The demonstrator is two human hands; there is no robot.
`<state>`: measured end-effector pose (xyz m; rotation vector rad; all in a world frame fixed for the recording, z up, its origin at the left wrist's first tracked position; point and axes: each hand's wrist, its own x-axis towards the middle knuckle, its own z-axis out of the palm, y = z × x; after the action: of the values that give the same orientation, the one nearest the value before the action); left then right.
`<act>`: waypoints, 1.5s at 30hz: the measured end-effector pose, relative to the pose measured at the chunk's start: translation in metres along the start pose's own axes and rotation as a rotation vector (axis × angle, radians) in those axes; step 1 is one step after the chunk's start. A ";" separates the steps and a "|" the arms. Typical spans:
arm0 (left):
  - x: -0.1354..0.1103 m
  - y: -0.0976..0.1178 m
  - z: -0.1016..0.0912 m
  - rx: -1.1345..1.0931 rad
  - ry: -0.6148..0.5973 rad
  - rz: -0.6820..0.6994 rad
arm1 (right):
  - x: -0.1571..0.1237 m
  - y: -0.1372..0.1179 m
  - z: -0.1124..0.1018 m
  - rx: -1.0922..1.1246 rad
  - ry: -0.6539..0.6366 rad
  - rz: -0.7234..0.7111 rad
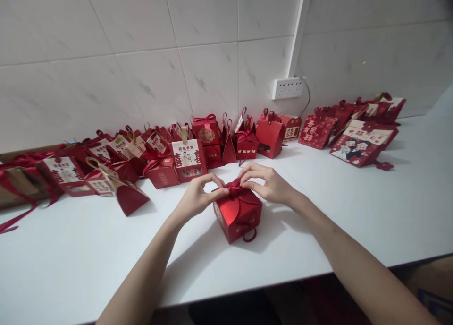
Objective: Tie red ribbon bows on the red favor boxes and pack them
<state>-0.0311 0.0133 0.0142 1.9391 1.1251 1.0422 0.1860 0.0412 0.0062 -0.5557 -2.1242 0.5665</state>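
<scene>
A red gift box (239,218) with folded petal-like flaps stands upright on the white table, in front of me. At its top is a dark red ribbon (234,187) gathered into a bow or knot; its exact shape is partly covered by fingers. My left hand (201,195) pinches the ribbon from the left, thumb and forefinger together. From the right, my right hand (265,181) also pinches it, fingers curled. A loop of ribbon (249,235) hangs down the box's front, touching the table.
Several red gift boxes (187,159) line the back of the white table (339,216) along the tiled wall. More boxes (361,143) cluster at the back right. An open cardboard box (17,185) with trailing ribbons sits far left. A socket strip (288,88) is on the wall.
</scene>
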 end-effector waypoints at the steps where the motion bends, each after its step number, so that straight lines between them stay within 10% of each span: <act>1: 0.000 0.001 -0.001 0.022 0.000 -0.007 | 0.000 -0.001 -0.001 -0.002 -0.002 0.005; 18: -0.006 0.017 -0.002 0.115 -0.064 -0.027 | -0.001 -0.004 0.003 -0.007 -0.066 0.011; 25: -0.038 0.022 0.019 0.303 0.165 -0.094 | -0.001 -0.005 0.004 0.021 -0.059 0.037; 31: -0.055 0.020 0.043 0.065 0.344 -0.234 | 0.000 -0.007 0.004 0.060 -0.056 0.179; 45: -0.057 0.000 0.044 -0.297 0.353 -0.370 | 0.001 -0.005 -0.010 0.120 -0.200 0.358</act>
<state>-0.0108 -0.0443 -0.0243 1.2856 1.3663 1.2848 0.1929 0.0402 0.0150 -0.8484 -2.1706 0.9783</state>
